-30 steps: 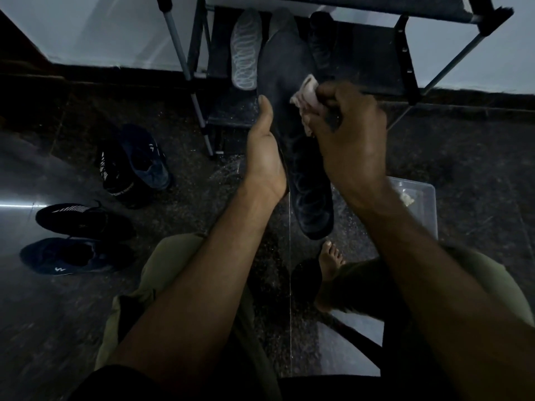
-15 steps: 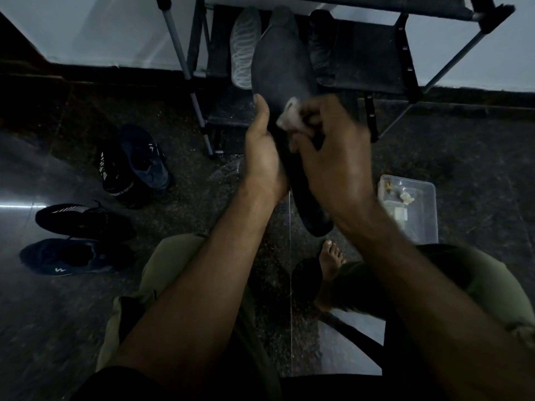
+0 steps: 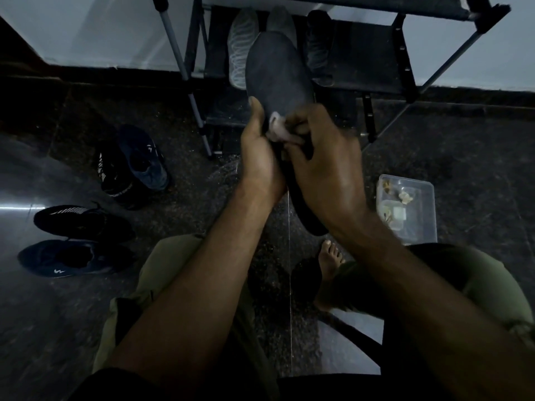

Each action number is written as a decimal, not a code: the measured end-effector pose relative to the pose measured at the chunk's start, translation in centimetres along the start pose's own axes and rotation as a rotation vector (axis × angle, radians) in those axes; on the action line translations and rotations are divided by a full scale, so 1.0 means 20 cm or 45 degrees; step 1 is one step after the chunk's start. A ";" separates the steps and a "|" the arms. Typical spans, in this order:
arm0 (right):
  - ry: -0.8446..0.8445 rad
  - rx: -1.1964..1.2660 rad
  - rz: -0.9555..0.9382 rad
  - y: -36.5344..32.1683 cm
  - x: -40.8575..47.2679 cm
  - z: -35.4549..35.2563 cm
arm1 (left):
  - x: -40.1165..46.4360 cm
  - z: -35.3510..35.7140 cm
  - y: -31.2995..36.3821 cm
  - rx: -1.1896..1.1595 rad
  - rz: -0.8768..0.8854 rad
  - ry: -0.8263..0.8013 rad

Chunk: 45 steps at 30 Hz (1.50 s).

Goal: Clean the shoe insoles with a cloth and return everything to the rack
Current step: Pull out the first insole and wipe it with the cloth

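While I wipe: my cloth [image 3: 277, 129] has slid from the insole's [image 3: 278, 73] 12 o'clock toe toward mid-length.
Fingers: my right hand [image 3: 324, 169] pinches the cloth; my left hand [image 3: 260, 160] grips the insole's 9 o'clock edge.
Meaning: heel half likely unwiped.

Dim light; dark speckled glossy floor [image 3: 72, 328]; pale wall [image 3: 86, 27] with dark skirting [image 3: 115, 75].

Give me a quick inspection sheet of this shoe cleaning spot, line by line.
Surface: dark speckled floor, glossy.
Job's things: dark insole held up; pale cloth pressed on it; rack holds three more insoles.
Clutter: four shoes on the floor at left; clear plastic box with small bits at right.
Grips: left hand holds the insole's edge; right hand pinches the cloth.
Cables: nothing seen.
Surroundings: pale wall behind the rack; dim light.
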State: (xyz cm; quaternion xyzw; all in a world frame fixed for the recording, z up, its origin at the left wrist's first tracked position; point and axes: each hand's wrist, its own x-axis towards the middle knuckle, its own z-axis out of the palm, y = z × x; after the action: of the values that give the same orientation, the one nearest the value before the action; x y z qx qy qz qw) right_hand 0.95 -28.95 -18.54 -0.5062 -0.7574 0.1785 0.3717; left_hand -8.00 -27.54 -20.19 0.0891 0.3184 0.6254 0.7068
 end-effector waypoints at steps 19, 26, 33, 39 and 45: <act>-0.007 0.187 0.061 0.03 0.12 -0.01 | 0.02 0.01 -0.01 -0.014 -0.099 0.010; -0.033 0.087 0.015 0.07 0.09 -0.06 | 0.01 0.03 -0.02 0.032 -0.131 0.014; -0.026 0.128 -0.001 0.02 0.08 -0.03 | 0.02 0.01 0.00 0.013 -0.106 0.043; 0.048 -0.003 -0.007 0.12 0.11 -0.09 | 0.02 0.02 -0.01 -0.079 -0.125 -0.049; 0.012 0.051 0.040 0.07 0.08 -0.07 | 0.03 0.00 0.00 -0.036 -0.108 0.007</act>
State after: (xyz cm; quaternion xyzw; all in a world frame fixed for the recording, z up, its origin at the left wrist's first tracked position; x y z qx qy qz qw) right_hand 2.54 -27.05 -18.04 -0.5114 -0.7439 0.1971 0.3824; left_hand -7.93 -27.02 -20.31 0.0640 0.3149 0.5996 0.7330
